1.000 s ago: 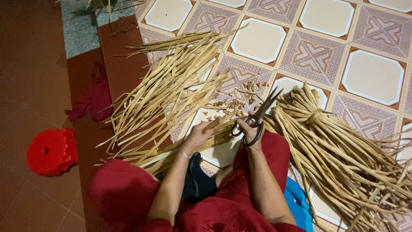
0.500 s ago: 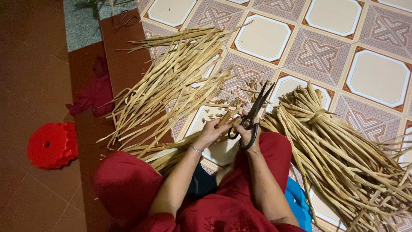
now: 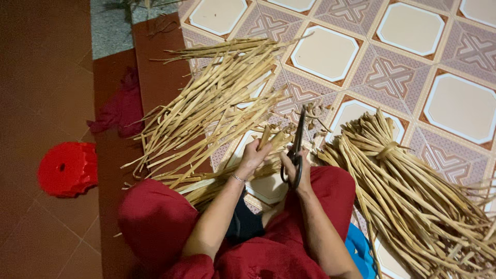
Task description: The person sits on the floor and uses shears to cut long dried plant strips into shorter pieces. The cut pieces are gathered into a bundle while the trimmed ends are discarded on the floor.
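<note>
Tiled floor point(image 3: 330, 51): rt hand point(image 3: 295, 166) grips scissors point(image 3: 297, 150) (blades closed), strips point(image 3: 206, 113) crowd left.

Dressed in dark red garments, black cloth at lap; 2 bare forearms; thin silver bracelet point(image 3: 238, 178) on left wrist.

Count: two heaps of pale dried stalks, one loose pile point(image 3: 217, 103) and one tied bundle point(image 3: 413, 196); individual stalks too many to count. One pair of black scissors point(image 3: 297, 150). One red plastic stool point(image 3: 67, 168). One red cloth point(image 3: 121, 108). Two hands, left hand point(image 3: 254, 157) and right hand point(image 3: 298, 168).
</note>
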